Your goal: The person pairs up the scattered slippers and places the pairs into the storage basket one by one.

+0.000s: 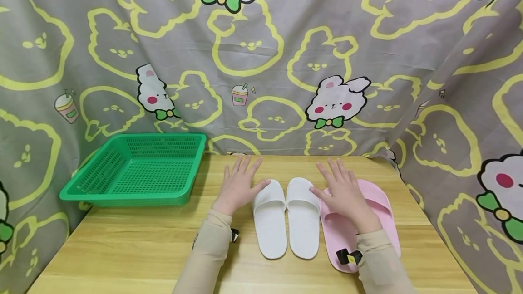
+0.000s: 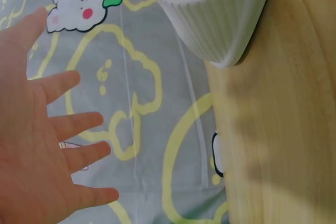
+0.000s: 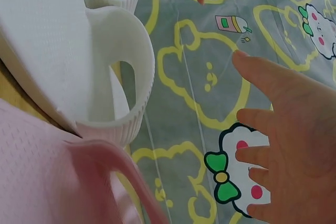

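My left hand (image 1: 238,188) is held out with its fingers spread, its thumb overlapping the toe end of the left white slipper (image 1: 271,237) in the head view. The right hand (image 1: 344,195) also has straight, spread fingers and overlaps the pink slippers (image 1: 337,235), partly hiding them. Its thumb reaches towards the right white slipper (image 1: 304,237). Both white slippers lie side by side, toes pointing away. Neither palm holds anything: the left wrist view shows the bare left hand (image 2: 37,140), and the right wrist view the bare right hand (image 3: 304,135).
A green perforated basket (image 1: 184,196) stands at the far left of the wooden table (image 1: 135,248). Behind and along the sides hangs a grey curtain (image 1: 269,90) with yellow bear outlines and white rabbits. Black wrist camera mounts (image 1: 347,257) sit at the wrists.
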{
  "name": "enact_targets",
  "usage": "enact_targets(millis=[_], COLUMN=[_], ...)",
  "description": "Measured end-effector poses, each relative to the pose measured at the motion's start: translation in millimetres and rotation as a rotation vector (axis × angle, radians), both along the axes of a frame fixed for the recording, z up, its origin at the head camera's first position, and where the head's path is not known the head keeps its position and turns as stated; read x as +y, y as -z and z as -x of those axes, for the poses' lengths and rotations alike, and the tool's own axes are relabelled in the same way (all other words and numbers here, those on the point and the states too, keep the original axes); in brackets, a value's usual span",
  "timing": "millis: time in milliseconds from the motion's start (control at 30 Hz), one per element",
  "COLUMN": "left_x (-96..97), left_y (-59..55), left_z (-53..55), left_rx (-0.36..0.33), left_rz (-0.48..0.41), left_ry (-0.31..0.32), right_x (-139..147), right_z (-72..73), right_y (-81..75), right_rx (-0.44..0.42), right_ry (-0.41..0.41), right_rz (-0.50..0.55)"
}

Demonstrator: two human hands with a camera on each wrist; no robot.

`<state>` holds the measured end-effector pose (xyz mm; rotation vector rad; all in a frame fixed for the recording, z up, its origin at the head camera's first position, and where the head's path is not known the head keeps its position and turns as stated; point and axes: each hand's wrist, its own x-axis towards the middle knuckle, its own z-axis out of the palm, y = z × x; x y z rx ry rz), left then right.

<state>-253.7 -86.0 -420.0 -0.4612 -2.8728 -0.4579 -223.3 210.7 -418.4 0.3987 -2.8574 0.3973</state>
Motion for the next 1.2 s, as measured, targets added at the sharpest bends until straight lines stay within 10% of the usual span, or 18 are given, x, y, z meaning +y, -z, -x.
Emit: enact_targets(millis=[1200], left_x=[14.5], left_y=[18.9], left_z=[0.9], left_rx=[-0.156], left_rz=[0.069], left_ry=[0.140], right_x=[-30], right_z=[-4.1], right_y=[25.2], right_rx=[-0.038], right_ry=[-0.115], right_rz=[-0.061])
